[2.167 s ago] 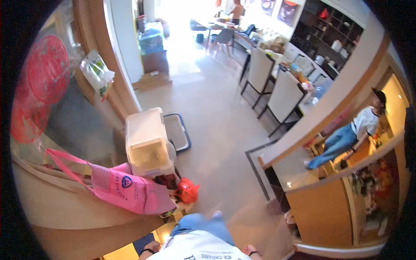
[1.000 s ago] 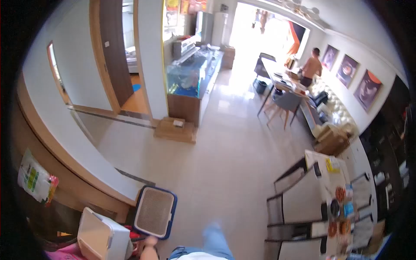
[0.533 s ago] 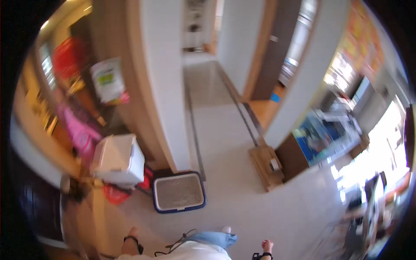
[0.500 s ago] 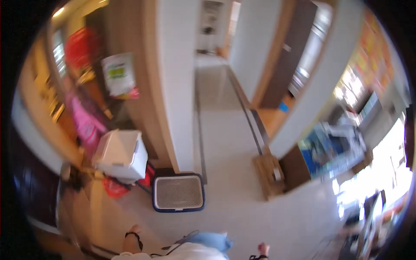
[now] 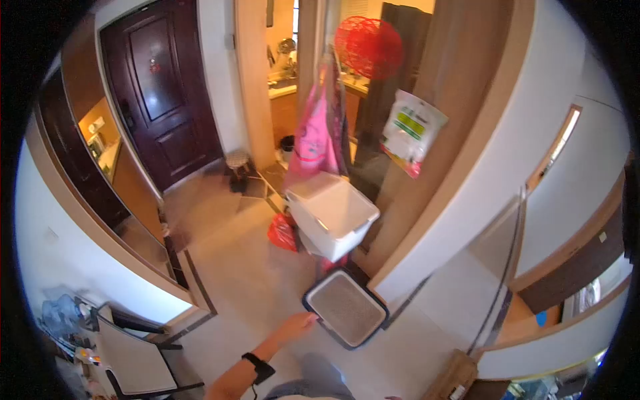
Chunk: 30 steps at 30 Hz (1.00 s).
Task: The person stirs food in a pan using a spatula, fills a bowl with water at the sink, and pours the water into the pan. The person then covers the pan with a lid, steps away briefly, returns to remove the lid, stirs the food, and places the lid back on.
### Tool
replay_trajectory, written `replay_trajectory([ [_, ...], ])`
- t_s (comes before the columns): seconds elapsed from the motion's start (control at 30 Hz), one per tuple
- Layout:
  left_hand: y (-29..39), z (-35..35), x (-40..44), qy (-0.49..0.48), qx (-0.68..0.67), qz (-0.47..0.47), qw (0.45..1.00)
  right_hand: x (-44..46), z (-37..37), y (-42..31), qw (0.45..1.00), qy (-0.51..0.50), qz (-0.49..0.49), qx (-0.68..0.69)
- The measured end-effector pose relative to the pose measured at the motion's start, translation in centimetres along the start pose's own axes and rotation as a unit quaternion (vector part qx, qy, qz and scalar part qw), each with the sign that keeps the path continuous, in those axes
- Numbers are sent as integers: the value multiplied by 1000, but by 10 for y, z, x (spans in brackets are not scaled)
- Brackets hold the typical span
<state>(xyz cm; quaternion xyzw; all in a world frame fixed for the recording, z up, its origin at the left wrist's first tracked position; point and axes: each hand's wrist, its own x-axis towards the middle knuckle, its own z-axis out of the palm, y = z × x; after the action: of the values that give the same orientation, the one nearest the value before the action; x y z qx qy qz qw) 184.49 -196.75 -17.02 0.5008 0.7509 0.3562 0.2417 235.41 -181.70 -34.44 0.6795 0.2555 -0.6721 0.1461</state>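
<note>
My left hand (image 5: 299,325) reaches forward from the bottom of the head view, with a black band on its wrist. Its fingers are blurred, and the fingertips appear beside the near-left edge of a dark-rimmed tray with a pale mesh-like surface (image 5: 348,309). From this angle I cannot tell whether they touch it. Just beyond the tray stands a white plastic bin (image 5: 320,223), with a red plastic bag (image 5: 283,233) at its left side. My right hand does not show clearly anywhere.
A dark door (image 5: 157,87) stands at the back left. A pink apron (image 5: 316,137), a red mesh basket (image 5: 369,47) and a white packet (image 5: 412,130) hang by the kitchen doorway. A chair (image 5: 137,353) is at lower left, a cardboard box (image 5: 453,377) at lower right.
My view has swung left, bringing the dark door and chair into sight. The left hand now extends forward near the tray. The right hand has dropped out of sight at the bottom.
</note>
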Motion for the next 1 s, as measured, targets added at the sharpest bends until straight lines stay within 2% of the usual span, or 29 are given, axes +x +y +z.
replay_trajectory([
  [0.03,-25,-9,-11,9,2,-61,998,34,-9,10,999,-8,-50,-13],
  [0.07,-68,-6,-40,16,-3,-118,993,61,-2,25,994,44,-64,80],
  [0.13,-169,-1,-88,-39,-30,-166,985,78,23,5,993,65,-49,91],
  [0.17,-227,-4,-117,-168,-17,-222,960,86,41,-12,994,59,-50,83],
  [0.2,-356,37,-188,-63,-9,-137,989,93,62,-33,994,51,-54,76],
  [0.23,-371,14,-195,-208,92,-250,941,100,82,-55,995,43,-61,69],
  [0.27,-370,-19,-211,-339,191,-353,851,106,107,-82,995,34,-69,60],
  [0.3,-377,-56,-216,-455,288,-441,718,110,137,-107,996,22,-74,48],
  [0.37,-409,-89,-180,-412,253,-421,768,115,194,-172,995,6,-90,31],
  [0.4,-422,-114,-160,-347,196,-424,813,114,226,-207,995,-4,-96,22],
  [0.47,-437,-170,-106,-62,-3,-419,906,112,295,-271,994,-20,-105,-5],
  [0.53,-387,-246,-36,198,-182,-299,916,117,366,-331,991,-36,-123,-28],
  [0.57,-358,-287,-7,277,-210,-233,908,122,407,-363,989,-46,-138,-33],
  [0.67,-344,-375,13,395,-159,-176,887,129,546,-456,975,-106,-193,-36],
  [0.7,-382,-383,12,394,-187,-216,874,120,601,-489,967,-134,-213,-30],
  [0.77,-499,-354,-30,381,-241,-300,841,97,726,-557,945,-203,-257,-2],
  [0.8,-573,-322,-59,403,-382,-306,773,74,799,-593,925,-246,-288,9],
  [0.83,-596,-337,-57,342,-334,-368,797,48,871,-625,902,-292,-319,4],
  [0.87,-599,-362,-57,223,-223,-455,832,16,941,-653,869,-332,-365,-24],
  [0.9,-612,-384,-52,143,-180,-502,834,-16,1017,-685,782,-353,-496,-132],
  [0.97,-642,-434,-35,49,-143,-542,826,-157,1100,-715,667,-440,-573,-183],
  [1.0,-662,-461,-21,30,-135,-549,824,-257,1098,-719,594,-416,-656,-212],
])
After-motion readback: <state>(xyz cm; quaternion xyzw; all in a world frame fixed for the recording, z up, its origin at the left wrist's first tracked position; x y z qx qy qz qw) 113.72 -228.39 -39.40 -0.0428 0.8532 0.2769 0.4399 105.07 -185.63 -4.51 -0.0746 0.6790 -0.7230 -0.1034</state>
